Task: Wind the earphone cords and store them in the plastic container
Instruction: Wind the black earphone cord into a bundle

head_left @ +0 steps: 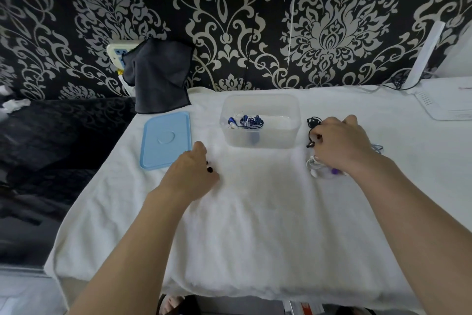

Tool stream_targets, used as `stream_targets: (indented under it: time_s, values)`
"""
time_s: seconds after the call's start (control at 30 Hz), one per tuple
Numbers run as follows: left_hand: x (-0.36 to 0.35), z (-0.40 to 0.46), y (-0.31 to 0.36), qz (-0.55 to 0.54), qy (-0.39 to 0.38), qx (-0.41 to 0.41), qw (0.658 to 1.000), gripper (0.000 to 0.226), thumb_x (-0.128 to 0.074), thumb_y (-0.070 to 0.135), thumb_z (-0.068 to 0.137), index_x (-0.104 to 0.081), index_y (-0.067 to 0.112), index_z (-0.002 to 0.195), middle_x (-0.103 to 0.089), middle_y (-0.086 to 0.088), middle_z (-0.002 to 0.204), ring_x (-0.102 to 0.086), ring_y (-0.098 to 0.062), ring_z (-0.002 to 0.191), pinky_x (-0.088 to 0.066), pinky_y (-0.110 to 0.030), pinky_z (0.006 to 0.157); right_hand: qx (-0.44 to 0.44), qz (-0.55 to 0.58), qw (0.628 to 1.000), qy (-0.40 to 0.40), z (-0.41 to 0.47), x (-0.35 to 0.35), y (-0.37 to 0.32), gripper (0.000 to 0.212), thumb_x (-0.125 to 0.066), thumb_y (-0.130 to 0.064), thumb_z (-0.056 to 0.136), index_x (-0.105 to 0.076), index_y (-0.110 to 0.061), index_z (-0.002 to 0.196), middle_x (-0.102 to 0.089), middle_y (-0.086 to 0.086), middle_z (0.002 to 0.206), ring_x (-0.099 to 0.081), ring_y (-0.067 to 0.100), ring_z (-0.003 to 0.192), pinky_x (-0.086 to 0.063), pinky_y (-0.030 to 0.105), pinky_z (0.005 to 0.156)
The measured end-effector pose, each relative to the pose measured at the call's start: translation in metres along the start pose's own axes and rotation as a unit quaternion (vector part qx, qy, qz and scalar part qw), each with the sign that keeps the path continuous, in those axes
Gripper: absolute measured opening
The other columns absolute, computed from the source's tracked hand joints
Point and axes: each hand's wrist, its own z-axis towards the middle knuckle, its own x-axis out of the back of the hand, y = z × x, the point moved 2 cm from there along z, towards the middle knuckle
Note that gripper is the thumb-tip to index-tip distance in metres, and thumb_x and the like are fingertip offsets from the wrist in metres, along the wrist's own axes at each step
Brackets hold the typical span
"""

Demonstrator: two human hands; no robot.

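Apparently right hand (342, 143) pinches black earphones (313, 127) beside container (260, 136)

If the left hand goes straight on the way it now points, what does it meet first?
Probably the blue lid: the left hand points up and away over the white towel, near the lid's near right corner. It might pass just beside it; depth is unclear.

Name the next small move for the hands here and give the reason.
Probably lift the black earphones clear with the right hand and bring them toward the left hand for winding. The right hand's fingers are already on that tangled cord, a blue pair lies in the plastic container, and white earphones wait beside it.
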Motion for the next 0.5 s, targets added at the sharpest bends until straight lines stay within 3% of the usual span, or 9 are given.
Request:
stream_targets:
  time_s: [0.07, 0.27, 0.43, 0.5]
  values:
    - [-0.001, 0.003, -0.006, 0.008, -0.005, 0.001, 1.0, 0.036, -0.062, 0.02, 0.093, -0.049, 0.013, 0.126, -0.053, 0.0, 0.1, -0.05, -0.023, 0.094, -0.038, -0.029, 0.075, -0.002, 0.022, 0.999, 0.037, -0.001, 0.004, -0.003, 0.036, -0.041, -0.019, 0.096, -0.066, -0.021, 0.122, -0.059, 0.001, 0.129, -0.04, 0.032, 0.113, -0.038, 0.035, 0.086]
    - [-0.005, 0.011, -0.017, -0.003, 0.023, -0.014, 1.0, 0.019, -0.065, 0.019, 0.09, -0.061, 0.014, 0.107, -0.063, -0.007, 0.096, -0.059, -0.026, 0.089, -0.046, -0.031, 0.069, 0.007, 0.096, 0.993, 0.072, -0.009, 0.012, -0.016, 0.033, -0.047, -0.005, 0.086, -0.073, -0.008, 0.107, -0.067, 0.006, 0.116, -0.044, 0.035, 0.107, -0.044, 0.043, 0.09]
    - [-0.006, 0.011, -0.015, -0.002, 0.049, -0.038, 0.998, 0.006, -0.064, 0.017, 0.087, -0.061, 0.018, 0.092, -0.057, -0.005, 0.091, -0.06, -0.025, 0.083, -0.054, -0.037, 0.075, 0.008, 0.22, 0.97, 0.107, -0.019, 0.027, -0.021, 0.021, -0.056, -0.005, 0.086, -0.072, -0.006, 0.1, -0.065, 0.006, 0.105, -0.055, 0.027, 0.093, -0.042, 0.035, 0.065]
    - [-0.007, 0.011, -0.013, 0.009, 0.053, -0.053, 0.997, 0.004, -0.062, 0.016, 0.087, -0.061, 0.019, 0.088, -0.054, -0.003, 0.09, -0.059, -0.026, 0.083, -0.054, -0.038, 0.076, 0.006, 0.242, 0.966, 0.093, -0.024, 0.031, -0.022, 0.016, -0.058, -0.009, 0.085, -0.07, -0.001, 0.094, -0.067, 0.01, 0.095, -0.058, 0.032, 0.085, -0.049, 0.041, 0.061]
